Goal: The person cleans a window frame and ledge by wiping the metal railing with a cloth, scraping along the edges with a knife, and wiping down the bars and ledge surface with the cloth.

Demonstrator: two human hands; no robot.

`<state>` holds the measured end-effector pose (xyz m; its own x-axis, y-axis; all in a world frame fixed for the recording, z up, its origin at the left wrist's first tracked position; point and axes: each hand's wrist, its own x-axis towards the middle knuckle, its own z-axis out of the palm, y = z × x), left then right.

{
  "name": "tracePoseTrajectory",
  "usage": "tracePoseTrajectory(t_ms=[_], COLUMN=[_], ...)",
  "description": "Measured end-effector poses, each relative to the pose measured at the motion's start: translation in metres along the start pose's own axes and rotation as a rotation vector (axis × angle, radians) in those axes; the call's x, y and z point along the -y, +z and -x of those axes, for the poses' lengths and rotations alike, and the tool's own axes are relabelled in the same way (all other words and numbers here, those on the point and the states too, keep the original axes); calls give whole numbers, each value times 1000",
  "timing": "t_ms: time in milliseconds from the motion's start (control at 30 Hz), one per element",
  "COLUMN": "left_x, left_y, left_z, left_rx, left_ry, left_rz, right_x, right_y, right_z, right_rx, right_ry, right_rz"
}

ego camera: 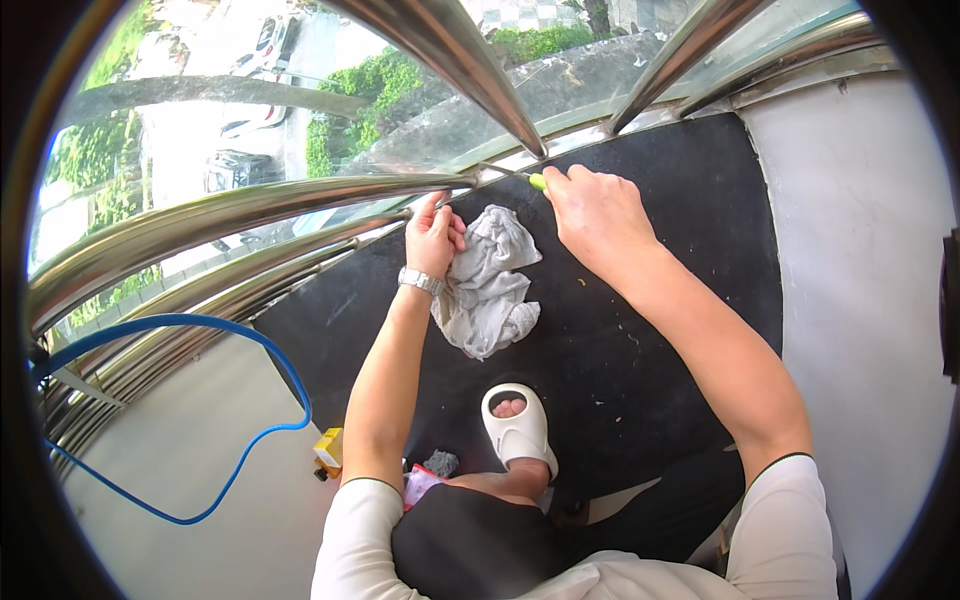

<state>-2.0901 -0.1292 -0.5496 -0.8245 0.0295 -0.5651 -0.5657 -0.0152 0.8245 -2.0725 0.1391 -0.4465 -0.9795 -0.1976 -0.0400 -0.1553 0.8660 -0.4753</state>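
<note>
My right hand (596,206) is closed around the green handle (537,181) of a thin metal tool, whose kind I cannot tell. The tool's shaft (501,170) points left to the metal rail at the foot of the glass, near the lower end of a steel bar (330,196). My left hand (435,236), below a wrist with a metal watch (421,280), reaches up to the bars with its fingers curled; whether it grips anything there is hidden. A crumpled grey cloth (491,281) lies on the black floor panel just right of the left hand.
Steel bars (450,60) rise in front of the glass. A blue hose (289,367) loops at the left. A yellow box (329,448) and a grey scouring pad (441,463) lie near my legs. White walls (847,225) flank the black floor (660,300).
</note>
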Motion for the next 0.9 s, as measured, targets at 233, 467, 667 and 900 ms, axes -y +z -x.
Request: tracePoseTrajectory(t_ms=[233,467,667,900], left_x=[-2,1,2,1], left_y=[4,0,0,5], left_z=[1,0,0,0], left_rx=[-4,-13,-5,-3], left_ry=[-2,1,17,20], left_rz=[4,-13,27,-12], right_x=[2,8,-1,1], right_y=[25,27,16,28], right_z=[-2,0,10,-6], right_rx=[-50,24,-46,-25], right_ry=[-49,-39,7,-48], right_rz=[-80,49,19,38])
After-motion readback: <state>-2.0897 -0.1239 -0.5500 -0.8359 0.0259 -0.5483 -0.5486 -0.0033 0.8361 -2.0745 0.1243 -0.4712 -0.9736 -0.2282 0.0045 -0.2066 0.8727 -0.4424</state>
